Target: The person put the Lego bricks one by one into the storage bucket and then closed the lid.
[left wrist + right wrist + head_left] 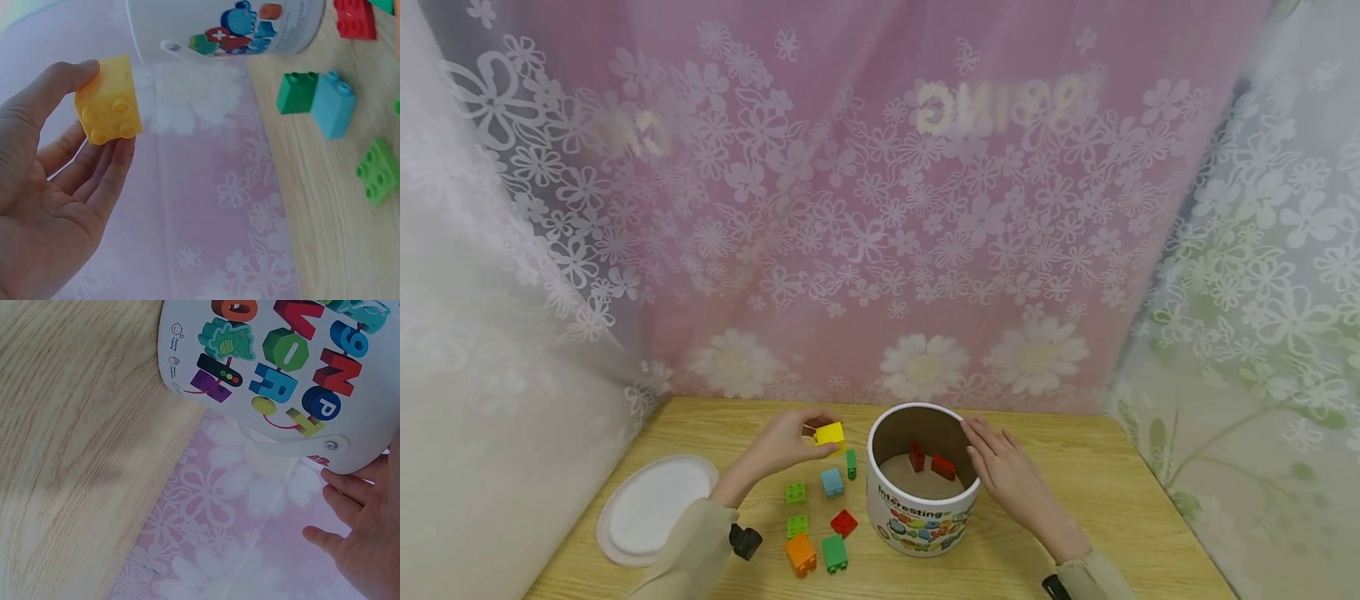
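Between thumb and fingertips, my left hand (790, 437) pinches a yellow toy brick (109, 100) above the table, left of a round white bucket (917, 525). In the left wrist view the brick's studs face the camera. My right hand (1011, 479) rests its extended fingers against the right side of the bucket's rim. Two red bricks (943, 467) lie inside on the bucket's floor. Below the left hand are a narrow green brick (851, 464) and a light blue brick (832, 482). Colourful printed letters and pictures cover the bucket's wall, seen closely in the right wrist view.
More bricks lie left of the bucket: light green ones (795, 493), a red one (843, 523), an orange one (801, 554) and a green one (834, 553). A round white lid (658, 508) sits at the table's left. Flowered curtains (880, 250) enclose the wooden table (1075, 467).
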Demonstrator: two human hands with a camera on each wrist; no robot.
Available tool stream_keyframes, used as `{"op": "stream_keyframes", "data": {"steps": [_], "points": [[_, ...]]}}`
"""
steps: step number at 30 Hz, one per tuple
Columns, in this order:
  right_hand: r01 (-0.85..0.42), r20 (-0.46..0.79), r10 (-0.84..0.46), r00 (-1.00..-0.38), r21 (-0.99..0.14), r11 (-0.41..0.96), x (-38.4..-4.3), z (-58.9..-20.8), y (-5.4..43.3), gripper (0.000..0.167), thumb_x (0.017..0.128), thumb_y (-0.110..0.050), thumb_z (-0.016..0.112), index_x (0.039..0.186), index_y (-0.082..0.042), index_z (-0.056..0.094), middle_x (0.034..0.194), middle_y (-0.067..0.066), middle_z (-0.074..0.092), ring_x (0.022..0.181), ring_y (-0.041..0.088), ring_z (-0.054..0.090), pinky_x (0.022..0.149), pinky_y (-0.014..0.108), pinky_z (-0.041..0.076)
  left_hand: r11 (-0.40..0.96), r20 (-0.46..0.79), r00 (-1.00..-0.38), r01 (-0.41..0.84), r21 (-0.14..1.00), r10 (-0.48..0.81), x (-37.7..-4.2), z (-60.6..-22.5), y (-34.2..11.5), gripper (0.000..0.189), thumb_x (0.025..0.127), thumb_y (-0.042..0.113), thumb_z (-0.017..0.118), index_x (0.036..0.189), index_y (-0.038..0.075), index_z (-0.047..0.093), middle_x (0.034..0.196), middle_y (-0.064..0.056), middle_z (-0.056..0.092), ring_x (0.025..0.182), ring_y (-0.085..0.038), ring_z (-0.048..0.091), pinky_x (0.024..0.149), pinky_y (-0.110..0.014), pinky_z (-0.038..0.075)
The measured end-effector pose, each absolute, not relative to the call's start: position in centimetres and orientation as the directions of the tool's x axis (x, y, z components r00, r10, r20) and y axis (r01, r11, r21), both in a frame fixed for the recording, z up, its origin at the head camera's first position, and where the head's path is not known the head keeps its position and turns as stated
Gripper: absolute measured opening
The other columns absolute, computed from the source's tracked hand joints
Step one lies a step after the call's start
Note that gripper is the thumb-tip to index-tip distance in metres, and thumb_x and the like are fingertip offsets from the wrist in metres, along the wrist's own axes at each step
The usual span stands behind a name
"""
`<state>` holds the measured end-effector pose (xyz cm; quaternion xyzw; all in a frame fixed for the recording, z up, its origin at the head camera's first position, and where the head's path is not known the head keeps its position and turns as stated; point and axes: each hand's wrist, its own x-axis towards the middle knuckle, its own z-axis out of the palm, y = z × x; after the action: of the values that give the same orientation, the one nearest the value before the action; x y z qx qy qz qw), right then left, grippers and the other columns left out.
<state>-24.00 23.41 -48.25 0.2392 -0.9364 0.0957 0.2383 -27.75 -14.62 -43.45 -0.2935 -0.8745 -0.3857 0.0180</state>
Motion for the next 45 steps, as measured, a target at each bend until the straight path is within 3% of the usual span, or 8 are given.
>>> {"op": "stream_keyframes", "data": {"steps": [11, 19, 29, 35, 45], "points": [[-0.485, 0.477, -0.396, -0.785, -0.074, 0.872, -23.8, -48.1, 23.3, 0.048, 0.102, -0.016, 0.059, 0.147, 0.000, 0.051, 0.150, 0.017, 0.051, 0.140, 0.034, 0.046, 0.114, 0.061, 0.036, 0.451, 0.279, -0.780, 0.570, 0.686, 0.560, -28.3, -41.8, -10.5, 0.041, 0.090, 0.022, 0.079, 0.125, 0.004, 0.069, 0.117, -0.007, 0.071, 0.108, -0.026, 0.067, 0.095, -0.046, 0.057], [-0.480, 0.467, -0.394, -0.791, -0.076, 0.874, -23.7, -48.0, 23.2, 0.048, 0.103, -0.016, 0.058, 0.147, 0.000, 0.051, 0.150, 0.017, 0.051, 0.140, 0.035, 0.047, 0.114, 0.062, 0.036, 0.430, 0.318, -0.754, 0.609, 0.667, 0.575, -29.2, -42.0, -7.7, 0.039, 0.089, 0.021, 0.080, 0.124, 0.009, 0.069, 0.118, -0.006, 0.071, 0.108, -0.023, 0.068, 0.095, -0.041, 0.057], [-0.481, 0.469, -0.398, -0.788, -0.067, 0.874, -23.7, -48.0, 23.2, 0.048, 0.103, -0.017, 0.059, 0.147, 0.000, 0.052, 0.150, 0.017, 0.051, 0.139, 0.035, 0.048, 0.114, 0.061, 0.036, 0.453, 0.316, -0.723, 0.651, 0.609, 0.614, -30.0, -42.7, -4.9, 0.039, 0.090, 0.019, 0.079, 0.124, 0.004, 0.069, 0.120, -0.009, 0.070, 0.102, -0.024, 0.068, 0.083, -0.035, 0.060], [-0.485, 0.489, -0.401, -0.775, -0.053, 0.873, -23.8, -48.1, 23.2, 0.048, 0.101, -0.014, 0.061, 0.146, 0.000, 0.053, 0.149, 0.017, 0.052, 0.138, 0.035, 0.049, 0.112, 0.061, 0.038, 0.482, 0.300, -0.723, 0.656, 0.581, 0.622, -30.6, -43.5, -3.9, 0.041, 0.089, 0.017, 0.080, 0.126, 0.005, 0.068, 0.123, -0.010, 0.070, 0.108, -0.025, 0.067, 0.089, -0.040, 0.059], [-0.489, 0.495, -0.401, -0.771, -0.056, 0.870, -23.8, -48.2, 23.3, 0.048, 0.100, -0.014, 0.062, 0.145, 0.001, 0.053, 0.148, 0.018, 0.053, 0.137, 0.036, 0.050, 0.111, 0.062, 0.038, 0.507, 0.294, -0.702, 0.687, 0.521, 0.649, -31.1, -44.1, -3.3, 0.038, 0.088, 0.014, 0.080, 0.124, 0.005, 0.071, 0.117, -0.007, 0.070, 0.098, -0.018, 0.064, 0.080, -0.024, 0.054]]}}
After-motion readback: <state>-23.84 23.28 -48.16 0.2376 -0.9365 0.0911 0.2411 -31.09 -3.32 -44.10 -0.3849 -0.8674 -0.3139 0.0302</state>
